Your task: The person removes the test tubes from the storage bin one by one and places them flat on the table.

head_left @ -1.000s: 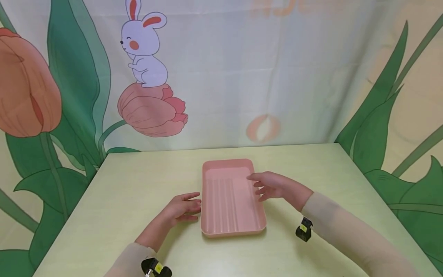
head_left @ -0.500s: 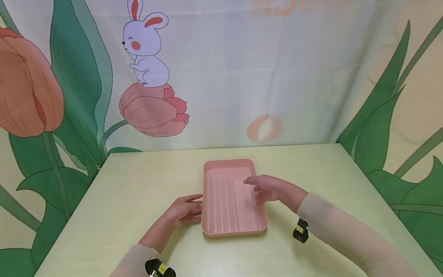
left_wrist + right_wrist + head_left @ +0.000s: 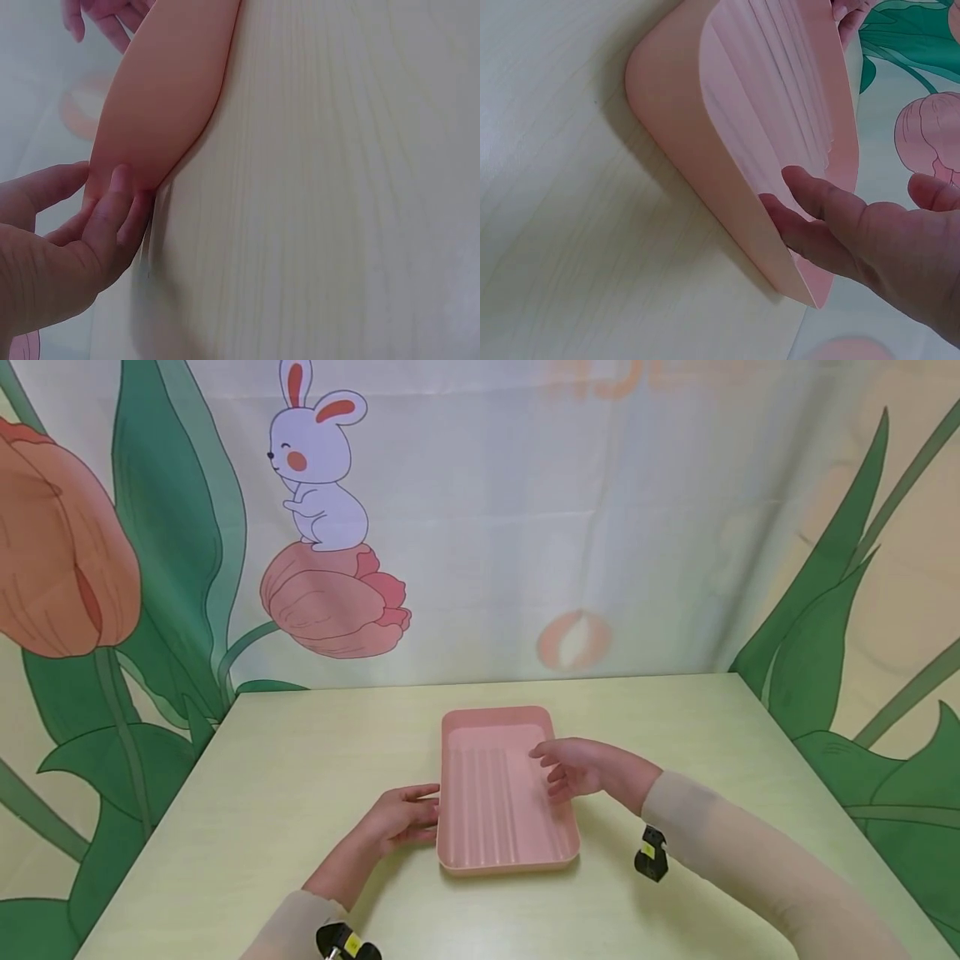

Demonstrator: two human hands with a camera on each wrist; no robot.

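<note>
A shallow pink tray (image 3: 528,827) with raised ridges along its left part lies flat on the table, its inside bare. My left hand (image 3: 397,820) is at the tray's left side. In the left wrist view its fingers (image 3: 109,214) touch the outer wall, loosely bent, not wrapped round it. Over the right rim reaches my right hand (image 3: 577,768), its relaxed fingers above the inside of the tray. The right wrist view shows those fingers (image 3: 810,199) at the rim; whether they touch it I cannot tell.
The pale wooden table (image 3: 315,743) extends on all sides of the tray. Behind it hangs a curtain (image 3: 480,527) printed with a rabbit, tulips and leaves. A small black device (image 3: 651,853) hangs at the right sleeve, and another (image 3: 347,941) sits at the left sleeve.
My right hand has moved left, from the tray's right rim to over its inside. The left hand has come closer against the left wall. The tray stays in place.
</note>
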